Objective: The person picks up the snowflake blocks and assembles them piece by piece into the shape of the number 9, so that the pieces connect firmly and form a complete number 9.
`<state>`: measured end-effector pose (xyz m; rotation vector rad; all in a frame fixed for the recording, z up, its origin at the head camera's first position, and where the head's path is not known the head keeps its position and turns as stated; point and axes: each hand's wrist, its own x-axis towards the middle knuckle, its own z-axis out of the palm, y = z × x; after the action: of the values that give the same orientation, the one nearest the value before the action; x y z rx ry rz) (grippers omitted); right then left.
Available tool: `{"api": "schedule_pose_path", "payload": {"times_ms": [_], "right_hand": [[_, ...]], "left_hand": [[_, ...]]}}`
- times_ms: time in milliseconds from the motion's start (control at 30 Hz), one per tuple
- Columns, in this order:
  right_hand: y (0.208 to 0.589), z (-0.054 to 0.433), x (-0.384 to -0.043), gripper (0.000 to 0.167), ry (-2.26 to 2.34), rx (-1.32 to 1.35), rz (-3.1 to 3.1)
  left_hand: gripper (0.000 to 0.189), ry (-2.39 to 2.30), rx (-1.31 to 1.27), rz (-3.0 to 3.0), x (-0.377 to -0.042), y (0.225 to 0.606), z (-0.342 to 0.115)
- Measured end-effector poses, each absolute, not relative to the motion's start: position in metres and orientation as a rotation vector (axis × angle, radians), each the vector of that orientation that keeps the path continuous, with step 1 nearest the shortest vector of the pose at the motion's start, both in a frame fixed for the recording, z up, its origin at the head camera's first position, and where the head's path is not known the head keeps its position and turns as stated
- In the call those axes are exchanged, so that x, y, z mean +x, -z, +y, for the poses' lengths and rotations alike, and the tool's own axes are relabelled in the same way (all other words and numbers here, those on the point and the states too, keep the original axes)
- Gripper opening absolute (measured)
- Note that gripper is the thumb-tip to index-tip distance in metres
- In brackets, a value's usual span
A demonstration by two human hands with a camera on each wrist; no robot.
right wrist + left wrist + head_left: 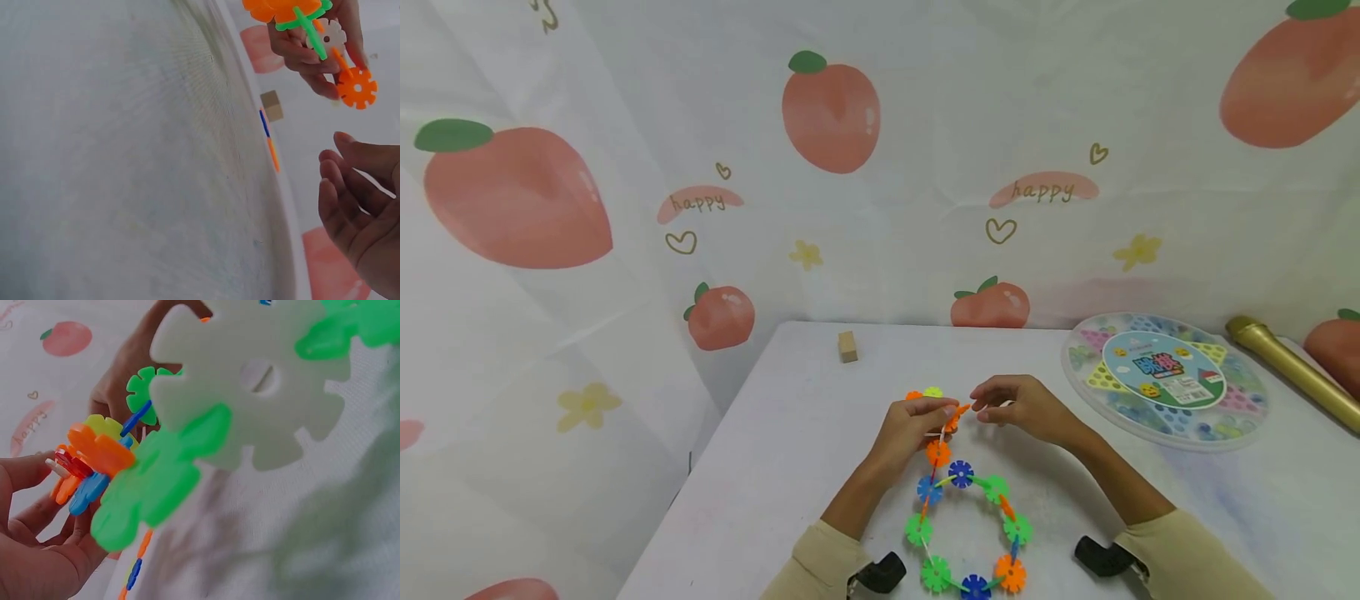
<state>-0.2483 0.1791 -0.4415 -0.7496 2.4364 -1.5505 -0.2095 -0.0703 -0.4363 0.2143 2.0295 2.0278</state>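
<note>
My left hand (910, 429) pinches a piece of a chain of interlocking plastic snowflake discs. From there the chain runs down to a loop of green, blue and orange discs, including an orange disc (1011, 574) at lower right. In the left wrist view, a large white disc (212, 381) and a green disc (147, 481) hide part of the work beyond the left hand (47, 550). An orange disc (357, 87) sticks out past the left fingers in the right wrist view. My right hand (1026, 408) hovers close by, fingers loosely bent, holding nothing.
A round clear case (1078, 383) with a blue label lies at the right of the white table (760, 467). Beyond it is a gold microphone-like rod (1300, 371). A small wooden block (847, 347) stands near the back edge, before a peach-printed cloth (895, 217).
</note>
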Motion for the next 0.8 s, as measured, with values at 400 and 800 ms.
{"api": "schedule_pose_path", "payload": {"times_ms": [400, 800], "right_hand": [[0.444, 0.166, -0.27, 0.037, 1.439, -0.68, 2.474], [0.445, 0.146, -0.286, 0.032, 1.265, -0.731, 2.545]], "left_hand": [[0.031, -2.025, 0.236, 2.019, -0.212, 0.435, -0.073], [0.027, -2.044, 0.259, 2.093, -0.21, 0.435, -0.07]]}}
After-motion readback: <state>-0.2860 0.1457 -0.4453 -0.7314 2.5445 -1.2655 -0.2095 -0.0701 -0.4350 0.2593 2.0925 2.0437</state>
